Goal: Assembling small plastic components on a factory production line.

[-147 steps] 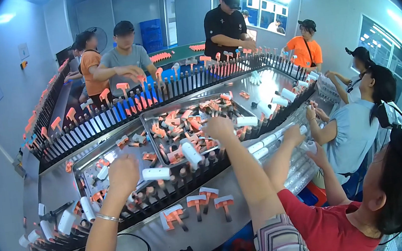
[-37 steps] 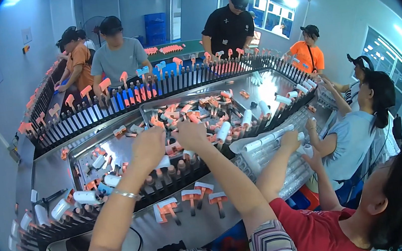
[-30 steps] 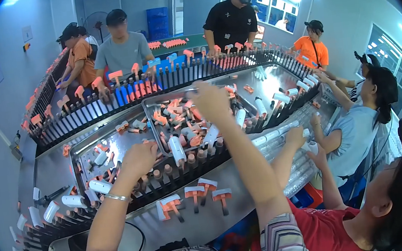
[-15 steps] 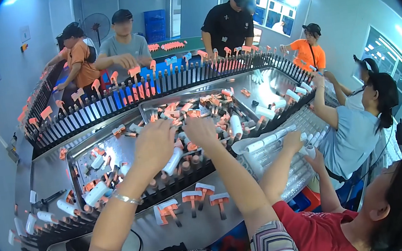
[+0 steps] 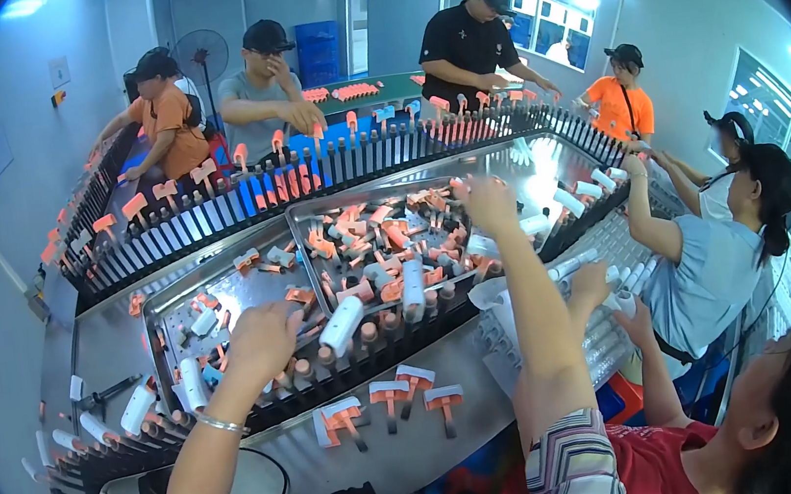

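Observation:
My left hand (image 5: pixel 272 344) is over the near rim of the metal tray, its fingers curled down beside an orange piece (image 5: pixel 301 295). Whatever it grips, if anything, is hidden behind the hand. Stretched farther forward, my right hand (image 5: pixel 491 208) is at the far right corner of the inner tray (image 5: pixel 301 244), fingers bent together; what they hold cannot be made out. A heap of orange and grey T-shaped pieces with dark stems (image 5: pixel 384 234) fills that inner tray. Between my hands, a white rounded cover (image 5: pixel 342 327) and another white cover (image 5: pixel 413 289) sit on the near row of pegs.
Several T-shaped pieces (image 5: pixel 390 398) lie on the steel table before me. A line of black peg holders (image 5: pixel 308 174) loops around the trays. To the right, a co-worker in red (image 5: pixel 659 461) handles white covers over a bubble-wrap sheet (image 5: pixel 585 342). Other people stand around the line.
My hands have parted: the left drew back to the near left, while the right reached forward and right. More of the heap shows. A person across lifted a hand to the face.

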`<state>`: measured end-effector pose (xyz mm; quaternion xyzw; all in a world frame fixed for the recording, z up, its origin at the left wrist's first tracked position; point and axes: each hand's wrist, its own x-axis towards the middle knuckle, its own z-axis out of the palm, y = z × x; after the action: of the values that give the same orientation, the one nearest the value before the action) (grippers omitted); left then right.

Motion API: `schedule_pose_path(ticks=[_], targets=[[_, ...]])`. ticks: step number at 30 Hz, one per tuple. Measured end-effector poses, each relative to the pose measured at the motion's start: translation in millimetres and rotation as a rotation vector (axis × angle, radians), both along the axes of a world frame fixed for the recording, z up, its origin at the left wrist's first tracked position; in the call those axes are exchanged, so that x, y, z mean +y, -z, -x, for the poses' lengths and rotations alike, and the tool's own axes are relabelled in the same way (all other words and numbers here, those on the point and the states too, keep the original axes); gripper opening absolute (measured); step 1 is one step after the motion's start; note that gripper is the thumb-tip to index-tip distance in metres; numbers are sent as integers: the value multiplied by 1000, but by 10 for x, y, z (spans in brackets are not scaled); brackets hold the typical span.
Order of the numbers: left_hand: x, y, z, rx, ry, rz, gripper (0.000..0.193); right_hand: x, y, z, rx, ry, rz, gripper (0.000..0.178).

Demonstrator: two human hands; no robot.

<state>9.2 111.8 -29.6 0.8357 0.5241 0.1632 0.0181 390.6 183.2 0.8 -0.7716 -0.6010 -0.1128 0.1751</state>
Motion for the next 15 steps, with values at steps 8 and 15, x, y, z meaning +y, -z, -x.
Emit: schedule_pose_path(ticks=[8, 15], targets=[[10, -526, -785, -257, 267, -396, 26, 129, 791, 112, -194, -324, 74, 20], [247, -163, -1206, 317, 43, 303, 28, -85, 543, 862, 28, -417, 237, 29]])
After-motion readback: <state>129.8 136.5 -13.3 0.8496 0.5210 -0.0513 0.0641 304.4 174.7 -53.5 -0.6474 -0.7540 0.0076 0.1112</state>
